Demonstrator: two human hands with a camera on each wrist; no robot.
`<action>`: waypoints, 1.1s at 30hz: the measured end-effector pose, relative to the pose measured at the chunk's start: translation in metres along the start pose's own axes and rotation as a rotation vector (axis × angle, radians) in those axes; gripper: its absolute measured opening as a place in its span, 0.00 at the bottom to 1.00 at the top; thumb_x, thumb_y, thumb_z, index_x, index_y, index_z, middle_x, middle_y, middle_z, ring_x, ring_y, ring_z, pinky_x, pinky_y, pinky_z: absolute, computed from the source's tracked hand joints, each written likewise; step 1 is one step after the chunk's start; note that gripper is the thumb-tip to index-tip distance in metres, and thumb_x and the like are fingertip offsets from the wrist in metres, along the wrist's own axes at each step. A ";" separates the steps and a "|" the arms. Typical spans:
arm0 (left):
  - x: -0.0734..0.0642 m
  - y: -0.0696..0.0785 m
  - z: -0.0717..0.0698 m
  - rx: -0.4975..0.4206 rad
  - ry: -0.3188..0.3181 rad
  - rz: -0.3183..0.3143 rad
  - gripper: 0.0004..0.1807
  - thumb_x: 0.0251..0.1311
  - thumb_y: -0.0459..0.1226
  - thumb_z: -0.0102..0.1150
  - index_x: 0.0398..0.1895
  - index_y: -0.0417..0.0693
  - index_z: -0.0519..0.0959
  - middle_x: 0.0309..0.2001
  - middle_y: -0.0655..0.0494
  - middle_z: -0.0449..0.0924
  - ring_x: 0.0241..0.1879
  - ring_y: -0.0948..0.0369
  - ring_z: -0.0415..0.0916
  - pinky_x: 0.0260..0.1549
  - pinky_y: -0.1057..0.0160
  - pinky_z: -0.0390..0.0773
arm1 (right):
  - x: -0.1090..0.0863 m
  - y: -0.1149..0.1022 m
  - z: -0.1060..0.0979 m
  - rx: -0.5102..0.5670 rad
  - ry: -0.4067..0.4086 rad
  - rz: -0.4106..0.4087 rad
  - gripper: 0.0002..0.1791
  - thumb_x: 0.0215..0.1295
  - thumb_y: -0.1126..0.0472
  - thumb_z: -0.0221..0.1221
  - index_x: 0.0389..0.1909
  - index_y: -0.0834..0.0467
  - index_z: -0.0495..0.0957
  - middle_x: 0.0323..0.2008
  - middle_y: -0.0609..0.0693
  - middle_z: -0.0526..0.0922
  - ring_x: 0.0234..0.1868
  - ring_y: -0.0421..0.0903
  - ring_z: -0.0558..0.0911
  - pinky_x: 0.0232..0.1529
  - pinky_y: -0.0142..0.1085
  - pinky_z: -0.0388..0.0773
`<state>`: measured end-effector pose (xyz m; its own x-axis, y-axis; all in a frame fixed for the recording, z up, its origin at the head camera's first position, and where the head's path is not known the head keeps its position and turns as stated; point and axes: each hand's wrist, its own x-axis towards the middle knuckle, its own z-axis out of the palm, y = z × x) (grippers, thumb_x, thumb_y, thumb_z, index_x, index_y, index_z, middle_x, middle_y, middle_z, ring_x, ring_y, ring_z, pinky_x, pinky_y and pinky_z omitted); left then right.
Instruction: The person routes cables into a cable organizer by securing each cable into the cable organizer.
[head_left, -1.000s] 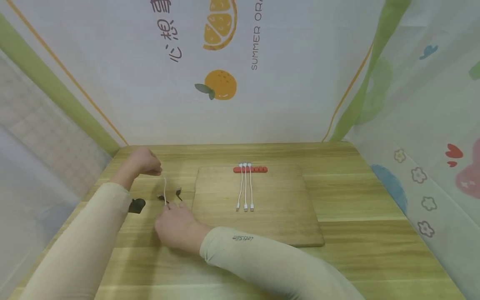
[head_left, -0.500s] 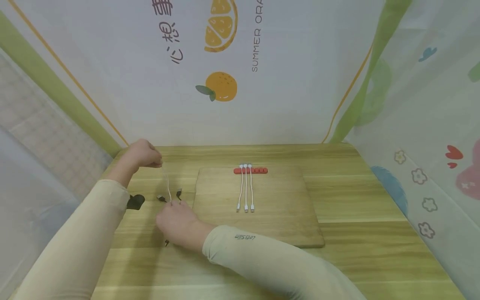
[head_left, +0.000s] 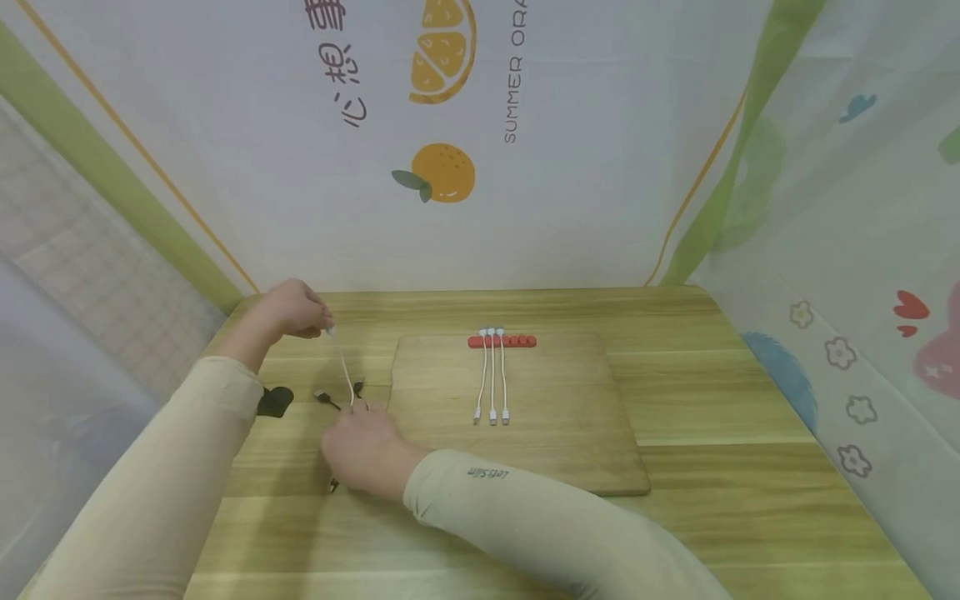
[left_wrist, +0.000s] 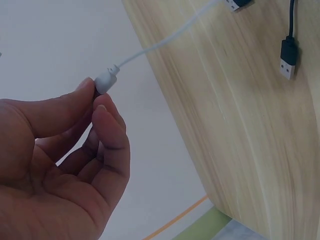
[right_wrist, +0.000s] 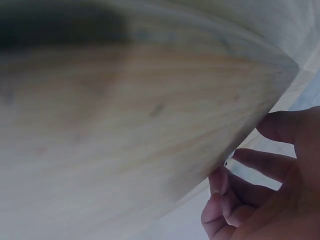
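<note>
My left hand (head_left: 296,310) is raised above the table's back left. Its thumb and fingertips pinch the pale connector (left_wrist: 106,81) of a short white charging cable (head_left: 342,362). From there the cable runs straight down to my right hand (head_left: 365,450), whose bent fingers hold its lower part; that end is hidden by the hand. In the right wrist view the fingertips (right_wrist: 218,180) are close to the table. Black USB cables lie around this hand: one plug (head_left: 322,397) to its left, another plug (head_left: 358,385) just behind, and a small dark end (head_left: 333,485) in front.
A wooden board (head_left: 562,417) lies to the right of the hands. Near its back edge sits a red cable holder (head_left: 517,341), with three white cables (head_left: 492,375) side by side in it. A printed curtain (head_left: 570,208) rises behind the table.
My left hand has risen, then shifted slightly right with the connector. My right hand has moved a little right, and the slack white cable between the hands is now straight.
</note>
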<state>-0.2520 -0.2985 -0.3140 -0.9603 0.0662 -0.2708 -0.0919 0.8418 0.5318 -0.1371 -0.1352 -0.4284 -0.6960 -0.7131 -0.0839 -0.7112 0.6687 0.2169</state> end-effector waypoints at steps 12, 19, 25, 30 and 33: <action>-0.005 0.005 -0.008 0.020 0.051 0.006 0.20 0.76 0.33 0.55 0.59 0.21 0.78 0.60 0.25 0.78 0.36 0.61 0.85 0.44 0.58 0.90 | -0.003 0.004 -0.001 -0.042 0.058 -0.039 0.09 0.80 0.47 0.58 0.50 0.40 0.86 0.53 0.43 0.86 0.50 0.39 0.79 0.47 0.33 0.79; -0.002 0.003 -0.006 -0.011 0.082 0.012 0.19 0.77 0.33 0.54 0.59 0.23 0.77 0.43 0.40 0.86 0.33 0.64 0.85 0.49 0.51 0.88 | -0.011 0.008 -0.005 -0.149 0.168 -0.113 0.07 0.79 0.50 0.60 0.50 0.42 0.85 0.50 0.43 0.86 0.52 0.39 0.81 0.53 0.32 0.81; -0.001 0.009 -0.004 -0.049 0.125 0.030 0.18 0.74 0.33 0.59 0.59 0.26 0.79 0.44 0.39 0.87 0.31 0.69 0.85 0.47 0.55 0.87 | -0.020 0.019 -0.009 -0.177 0.198 -0.152 0.07 0.77 0.56 0.60 0.48 0.41 0.85 0.49 0.43 0.86 0.49 0.40 0.81 0.52 0.30 0.82; 0.000 0.014 0.000 -0.096 0.125 0.040 0.20 0.70 0.30 0.63 0.60 0.26 0.78 0.54 0.33 0.85 0.34 0.69 0.87 0.42 0.63 0.90 | -0.029 0.028 -0.011 -0.229 0.215 -0.142 0.10 0.79 0.56 0.57 0.49 0.40 0.86 0.50 0.43 0.87 0.48 0.40 0.82 0.52 0.31 0.81; 0.001 0.017 0.003 -0.089 0.133 0.057 0.18 0.69 0.30 0.63 0.58 0.27 0.78 0.54 0.34 0.85 0.36 0.66 0.88 0.48 0.56 0.90 | -0.034 0.031 -0.011 -0.273 0.235 -0.138 0.11 0.81 0.55 0.56 0.51 0.41 0.87 0.51 0.43 0.87 0.48 0.39 0.83 0.50 0.32 0.82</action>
<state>-0.2542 -0.2828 -0.3074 -0.9905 0.0365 -0.1325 -0.0531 0.7876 0.6139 -0.1347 -0.0922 -0.4081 -0.5312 -0.8427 0.0879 -0.7222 0.5046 0.4731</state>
